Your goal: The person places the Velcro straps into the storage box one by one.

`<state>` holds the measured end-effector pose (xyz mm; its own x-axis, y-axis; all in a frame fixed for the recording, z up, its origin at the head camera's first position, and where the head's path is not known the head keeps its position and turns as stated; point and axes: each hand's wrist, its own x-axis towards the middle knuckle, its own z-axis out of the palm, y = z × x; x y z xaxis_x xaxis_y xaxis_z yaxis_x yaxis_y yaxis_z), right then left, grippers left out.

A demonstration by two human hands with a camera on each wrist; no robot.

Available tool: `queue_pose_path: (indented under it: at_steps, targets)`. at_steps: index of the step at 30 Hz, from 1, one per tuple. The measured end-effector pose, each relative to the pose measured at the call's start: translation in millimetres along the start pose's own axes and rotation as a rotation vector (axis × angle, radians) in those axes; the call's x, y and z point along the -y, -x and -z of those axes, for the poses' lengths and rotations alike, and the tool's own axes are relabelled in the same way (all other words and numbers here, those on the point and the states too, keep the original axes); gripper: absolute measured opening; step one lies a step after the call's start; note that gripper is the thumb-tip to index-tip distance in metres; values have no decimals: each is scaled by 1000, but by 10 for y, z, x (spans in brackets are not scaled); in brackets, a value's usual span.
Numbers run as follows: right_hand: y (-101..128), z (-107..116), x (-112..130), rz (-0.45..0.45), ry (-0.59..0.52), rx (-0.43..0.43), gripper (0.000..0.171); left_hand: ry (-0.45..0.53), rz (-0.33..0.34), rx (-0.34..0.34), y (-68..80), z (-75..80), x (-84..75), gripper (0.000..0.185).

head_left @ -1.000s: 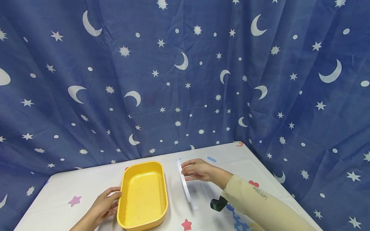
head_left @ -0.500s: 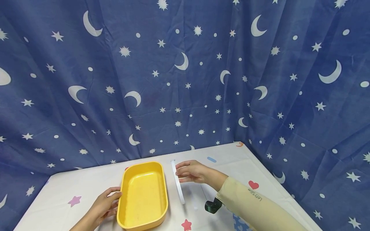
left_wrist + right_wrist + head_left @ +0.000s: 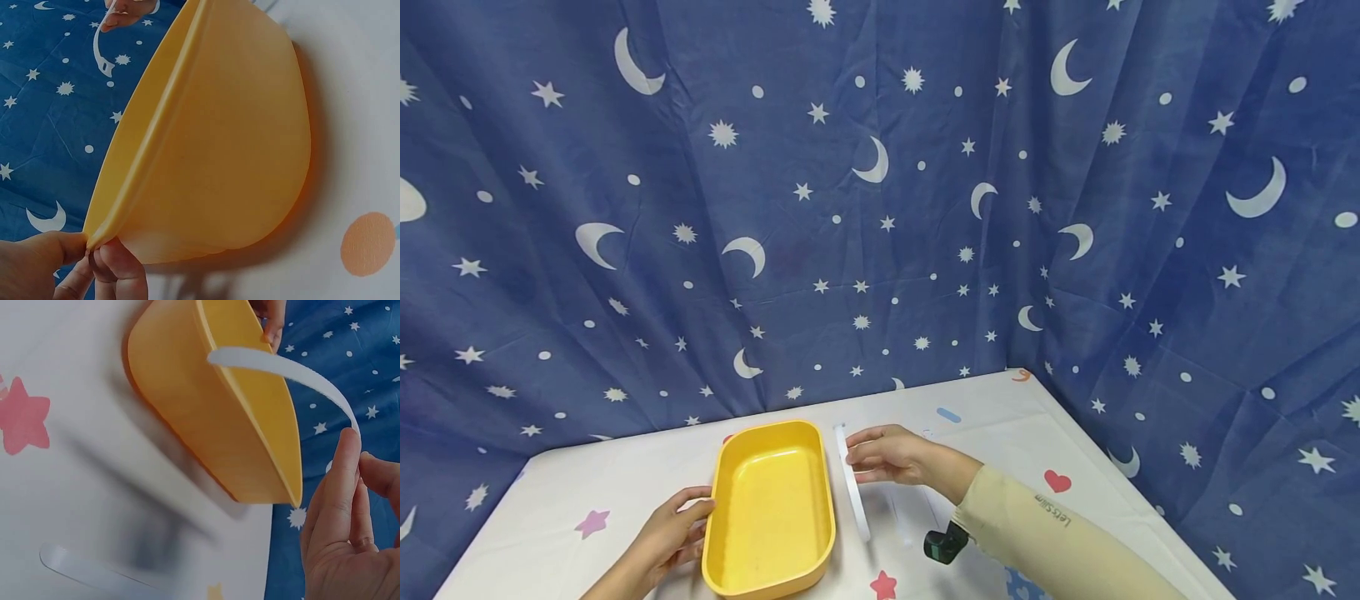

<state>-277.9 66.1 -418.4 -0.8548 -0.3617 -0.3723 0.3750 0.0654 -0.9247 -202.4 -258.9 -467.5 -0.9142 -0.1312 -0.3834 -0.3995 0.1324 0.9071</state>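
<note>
The tub point(image 3: 769, 508) sits on the table point(image 3: 587, 475), near its front edge. At the tub's 9 o'clock, the left grip point(image 3: 666, 533) holds its rim. At its 3 o'clock, just beside it, the lid point(image 3: 853, 483) stands on edge, pinched by the right grip point(image 3: 887, 454). The curtain point(image 3: 880, 208) hangs behind, at 12 o'clock.
</note>
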Motion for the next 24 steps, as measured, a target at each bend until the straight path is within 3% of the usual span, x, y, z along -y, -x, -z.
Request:
queue_pose_path:
  at_steps: [16, 24]
  targets:
    - [-24, -105, -35, -1, 4, 0, 34, 0, -2, -1, -21, 1, 10, 45]
    - [-38, -237, -92, 7, -6, 43, 32, -1, -10, 0, -20, -2, 29, 47]
